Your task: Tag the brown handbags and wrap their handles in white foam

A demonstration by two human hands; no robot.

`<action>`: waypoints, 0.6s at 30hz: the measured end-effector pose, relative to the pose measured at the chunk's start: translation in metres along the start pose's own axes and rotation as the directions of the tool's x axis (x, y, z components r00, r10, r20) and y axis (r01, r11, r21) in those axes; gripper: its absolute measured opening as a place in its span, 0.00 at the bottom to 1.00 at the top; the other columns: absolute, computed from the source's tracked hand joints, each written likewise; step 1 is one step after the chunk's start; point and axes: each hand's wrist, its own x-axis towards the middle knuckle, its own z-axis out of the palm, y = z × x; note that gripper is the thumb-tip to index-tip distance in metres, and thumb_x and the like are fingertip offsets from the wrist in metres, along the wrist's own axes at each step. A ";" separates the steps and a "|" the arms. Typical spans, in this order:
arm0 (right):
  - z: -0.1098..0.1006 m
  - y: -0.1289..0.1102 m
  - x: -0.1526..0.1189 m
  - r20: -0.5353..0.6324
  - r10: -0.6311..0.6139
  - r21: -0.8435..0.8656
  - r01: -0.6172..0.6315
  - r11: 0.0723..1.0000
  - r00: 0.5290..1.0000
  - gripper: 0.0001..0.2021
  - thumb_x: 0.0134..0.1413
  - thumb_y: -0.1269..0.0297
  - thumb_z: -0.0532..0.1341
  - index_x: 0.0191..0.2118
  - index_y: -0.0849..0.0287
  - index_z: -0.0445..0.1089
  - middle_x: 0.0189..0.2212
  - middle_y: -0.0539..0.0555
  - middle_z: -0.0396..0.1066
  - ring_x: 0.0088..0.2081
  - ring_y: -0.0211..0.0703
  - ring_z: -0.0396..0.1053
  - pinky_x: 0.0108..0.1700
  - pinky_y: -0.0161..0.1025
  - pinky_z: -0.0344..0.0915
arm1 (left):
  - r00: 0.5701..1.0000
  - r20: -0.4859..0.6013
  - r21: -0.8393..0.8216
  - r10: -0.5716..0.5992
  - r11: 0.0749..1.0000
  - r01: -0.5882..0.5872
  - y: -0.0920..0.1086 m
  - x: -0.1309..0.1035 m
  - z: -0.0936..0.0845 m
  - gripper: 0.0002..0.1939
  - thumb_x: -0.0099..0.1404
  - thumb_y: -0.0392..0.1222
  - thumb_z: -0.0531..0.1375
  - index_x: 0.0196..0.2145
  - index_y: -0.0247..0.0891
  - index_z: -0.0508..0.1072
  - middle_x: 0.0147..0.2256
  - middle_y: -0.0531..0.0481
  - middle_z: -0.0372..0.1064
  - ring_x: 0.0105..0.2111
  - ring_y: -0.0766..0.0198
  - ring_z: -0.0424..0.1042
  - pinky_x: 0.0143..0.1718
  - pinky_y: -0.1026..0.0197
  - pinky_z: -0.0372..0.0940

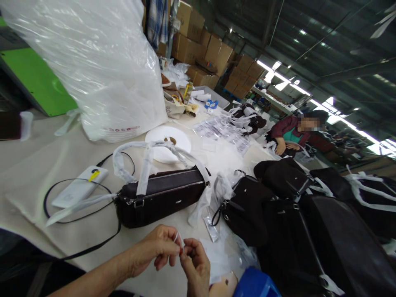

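My left hand (pixel 162 246) and my right hand (pixel 195 262) meet at the lower middle of the view, fingertips pinched together. Between them is a thin white strip (pixel 178 236), with a tiny red spot by the fingertips. The strip's lower end is hidden by the fingers. Just beyond the hands lies a dark handbag (pixel 167 200) with a zipped top, its handles (pixel 145 169) wrapped in white material. Neither hand touches the bag. A small clear packet (pixel 211 229) lies right of the bag.
White power bank (pixel 81 186) with a black cable at left. Behind the bag are a white roll (pixel 179 138) and a large plastic sack (pixel 102 74). Dark bags (pixel 287 231) pile up at right. A blue container (pixel 255 284) stands at the bottom. Another person (pixel 291 132) works farther back.
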 end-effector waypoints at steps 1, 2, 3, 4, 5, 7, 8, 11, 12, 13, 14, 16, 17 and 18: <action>0.000 0.000 0.000 0.041 -0.017 -0.024 0.018 1.000 0.999 0.10 0.42 0.59 0.61 0.33 0.58 0.70 0.23 0.48 0.68 0.28 0.40 0.65 0.33 0.35 0.60 | 0.999 0.014 0.047 -0.031 0.998 0.031 0.000 0.000 0.001 0.10 0.46 0.44 0.57 0.24 0.34 0.67 0.12 0.53 0.64 0.08 0.73 0.52 0.11 0.69 0.42; 0.000 0.000 0.001 0.083 -0.035 -0.048 0.039 0.998 0.996 0.10 0.42 0.60 0.60 0.32 0.58 0.70 0.22 0.48 0.68 0.28 0.40 0.64 0.33 0.34 0.59 | 0.998 0.005 0.095 -0.055 0.994 0.054 -0.001 0.000 0.003 0.12 0.48 0.47 0.57 0.24 0.34 0.67 0.11 0.54 0.62 0.07 0.73 0.51 0.10 0.69 0.42; 0.000 0.001 0.002 0.128 -0.050 -0.070 0.059 0.996 0.990 0.09 0.42 0.61 0.60 0.31 0.58 0.71 0.22 0.48 0.67 0.27 0.39 0.64 0.32 0.34 0.59 | 0.998 -0.017 0.138 -0.065 0.988 0.067 -0.002 0.001 0.004 0.13 0.49 0.49 0.55 0.23 0.35 0.66 0.09 0.55 0.60 0.07 0.73 0.49 0.09 0.69 0.42; 0.000 0.003 0.003 0.175 -0.054 -0.086 0.070 0.994 0.983 0.08 0.41 0.61 0.60 0.30 0.58 0.71 0.21 0.47 0.66 0.26 0.38 0.63 0.31 0.33 0.59 | 0.997 -0.043 0.176 -0.061 0.982 0.068 -0.003 0.001 0.006 0.14 0.50 0.50 0.54 0.22 0.35 0.66 0.09 0.56 0.59 0.06 0.73 0.48 0.09 0.68 0.42; -0.001 0.006 0.004 0.223 -0.049 -0.096 0.072 0.993 0.973 0.07 0.41 0.62 0.59 0.28 0.58 0.71 0.19 0.46 0.64 0.25 0.38 0.62 0.29 0.32 0.58 | 0.997 -0.066 0.211 -0.040 0.976 0.053 -0.005 0.001 0.007 0.14 0.51 0.50 0.52 0.21 0.35 0.66 0.10 0.56 0.59 0.07 0.72 0.49 0.09 0.68 0.44; -0.001 0.013 0.006 0.314 -0.045 -0.095 0.079 0.992 0.948 0.05 0.39 0.63 0.60 0.24 0.58 0.71 0.17 0.46 0.62 0.23 0.37 0.60 0.27 0.32 0.57 | 0.993 -0.099 0.281 0.066 0.959 -0.036 -0.008 0.000 0.008 0.14 0.52 0.49 0.51 0.20 0.35 0.67 0.13 0.55 0.61 0.11 0.71 0.55 0.13 0.67 0.51; 0.000 0.016 0.007 0.345 -0.056 -0.082 0.090 0.993 0.937 0.05 0.38 0.64 0.61 0.23 0.58 0.71 0.18 0.47 0.62 0.24 0.37 0.60 0.28 0.32 0.58 | 0.985 -0.106 0.343 0.139 0.935 -0.095 -0.009 -0.001 0.007 0.14 0.53 0.47 0.52 0.20 0.35 0.68 0.16 0.54 0.62 0.15 0.70 0.59 0.18 0.67 0.55; 0.008 0.021 0.008 0.405 -0.111 0.075 0.089 0.993 0.908 0.11 0.36 0.59 0.63 0.29 0.58 0.75 0.29 0.52 0.70 0.33 0.45 0.66 0.37 0.37 0.62 | 0.940 -0.097 0.583 0.327 0.784 -0.213 -0.008 -0.011 0.005 0.13 0.56 0.42 0.52 0.23 0.38 0.74 0.23 0.54 0.62 0.28 0.67 0.64 0.31 0.66 0.58; 0.013 0.021 0.007 0.419 -0.105 0.143 0.049 0.989 0.902 0.15 0.37 0.56 0.64 0.32 0.58 0.76 0.33 0.54 0.71 0.37 0.49 0.67 0.40 0.39 0.62 | 0.929 -0.098 0.645 0.356 0.734 -0.213 -0.007 -0.014 0.004 0.13 0.57 0.42 0.52 0.24 0.40 0.75 0.24 0.54 0.62 0.29 0.66 0.64 0.33 0.66 0.58; 0.017 0.020 0.006 0.428 -0.083 0.205 -0.008 0.979 0.900 0.17 0.38 0.55 0.63 0.35 0.58 0.75 0.35 0.56 0.72 0.39 0.51 0.67 0.43 0.41 0.62 | 0.921 -0.105 0.687 0.374 0.697 -0.205 -0.005 -0.017 0.003 0.13 0.58 0.42 0.52 0.26 0.41 0.76 0.25 0.53 0.61 0.30 0.66 0.64 0.34 0.66 0.58; 0.022 0.018 0.005 0.427 -0.052 0.257 -0.067 0.964 0.903 0.18 0.39 0.54 0.63 0.37 0.58 0.75 0.35 0.56 0.72 0.40 0.51 0.68 0.44 0.42 0.62 | 0.912 -0.121 0.707 0.392 0.678 -0.198 -0.004 -0.020 0.001 0.13 0.59 0.42 0.52 0.26 0.41 0.76 0.26 0.53 0.60 0.31 0.66 0.64 0.34 0.66 0.58; 0.031 0.015 0.004 0.405 0.014 0.317 -0.155 0.936 0.914 0.16 0.41 0.55 0.64 0.37 0.58 0.74 0.27 0.54 0.73 0.32 0.46 0.69 0.39 0.39 0.64 | 0.905 -0.160 0.688 0.393 0.703 -0.183 -0.002 -0.022 -0.001 0.15 0.60 0.45 0.51 0.26 0.40 0.76 0.28 0.53 0.59 0.28 0.68 0.65 0.30 0.66 0.59; 0.035 0.013 0.004 0.392 0.034 0.328 -0.174 0.929 0.919 0.15 0.42 0.55 0.63 0.35 0.59 0.74 0.22 0.52 0.71 0.27 0.42 0.68 0.34 0.37 0.64 | 0.910 -0.180 0.649 0.374 0.740 -0.176 -0.002 -0.022 -0.003 0.16 0.60 0.47 0.51 0.26 0.38 0.75 0.30 0.52 0.59 0.24 0.70 0.64 0.26 0.67 0.59; 0.038 0.012 0.004 0.375 0.042 0.329 -0.175 0.928 0.926 0.14 0.43 0.54 0.63 0.33 0.59 0.74 0.17 0.50 0.68 0.21 0.38 0.64 0.29 0.35 0.62 | 0.915 -0.196 0.600 0.351 0.781 -0.171 -0.001 -0.022 -0.006 0.18 0.60 0.48 0.50 0.26 0.37 0.75 0.30 0.52 0.59 0.21 0.71 0.64 0.23 0.67 0.59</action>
